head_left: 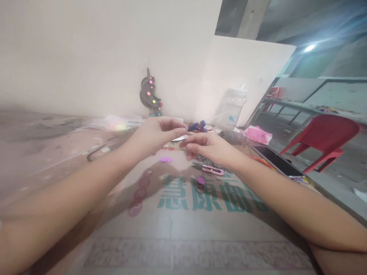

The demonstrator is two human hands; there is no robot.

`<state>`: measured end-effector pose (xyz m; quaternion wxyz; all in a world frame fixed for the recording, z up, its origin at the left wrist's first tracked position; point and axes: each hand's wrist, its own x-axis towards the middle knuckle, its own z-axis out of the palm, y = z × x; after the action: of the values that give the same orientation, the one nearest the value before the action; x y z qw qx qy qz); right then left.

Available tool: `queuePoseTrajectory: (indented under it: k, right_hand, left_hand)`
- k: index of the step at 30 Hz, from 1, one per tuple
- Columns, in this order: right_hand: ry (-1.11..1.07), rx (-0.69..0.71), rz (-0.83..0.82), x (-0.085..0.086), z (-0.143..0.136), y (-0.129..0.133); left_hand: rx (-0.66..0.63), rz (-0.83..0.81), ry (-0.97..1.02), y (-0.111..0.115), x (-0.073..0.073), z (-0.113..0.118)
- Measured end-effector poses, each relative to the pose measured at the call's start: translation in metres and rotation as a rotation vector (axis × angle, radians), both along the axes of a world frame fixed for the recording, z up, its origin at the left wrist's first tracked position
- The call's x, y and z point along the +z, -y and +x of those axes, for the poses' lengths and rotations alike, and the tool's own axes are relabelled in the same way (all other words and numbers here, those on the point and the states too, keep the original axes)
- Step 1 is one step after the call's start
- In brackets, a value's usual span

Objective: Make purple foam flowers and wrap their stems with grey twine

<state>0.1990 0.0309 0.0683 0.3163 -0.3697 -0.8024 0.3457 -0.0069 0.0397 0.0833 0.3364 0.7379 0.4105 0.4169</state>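
Pink-handled snips (212,170) lie on the printed sheet (177,227), just nearer than the right hand (208,147).
Both grips look narrow, the left hand (159,131) alongside; whether either holds anything, I cannot tell. Grey cord (207,160) borders the snips; a purple flower (200,180) sits nearer, a phone (278,162) right.

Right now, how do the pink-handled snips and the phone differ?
Shape: the snips are slim and pointed; the phone is a broad rectangular slab.
Colour: the snips have pink handles and dark blades; the phone shows a dark screen.
Place: the snips lie close to the right hand; the phone lies farther right.
Shared: neither is held.
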Motion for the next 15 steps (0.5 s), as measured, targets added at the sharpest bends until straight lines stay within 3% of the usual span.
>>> queuePoseTrajectory:
  k: [3, 6, 8, 10, 12, 15]
  right_hand:
    - [0.143, -0.125, 0.207, 0.005, 0.0, 0.008]
    - [0.21, -0.159, 0.5, 0.013, 0.002, 0.017]
    - [0.178, -0.173, 0.605, 0.018, 0.004, 0.02]
    - [0.099, -0.225, 0.598, 0.019, 0.006, 0.019]
    - [-0.004, -0.251, 0.486, 0.015, 0.006, 0.015]
    - [-0.133, -0.12, 0.216, 0.006, 0.003, 0.006]
  left_hand:
    - [0.043, 0.076, -0.094, -0.004, -0.002, -0.001]
    - [0.034, 0.144, -0.192, -0.006, -0.004, -0.001]
    - [0.022, 0.151, -0.246, -0.004, -0.004, 0.0]
    - [0.011, 0.141, -0.258, -0.001, -0.002, 0.001]
    - [-0.005, 0.106, -0.222, 0.001, -0.001, 0.002]
    - [-0.048, 0.019, -0.117, 0.002, -0.001, 0.002]
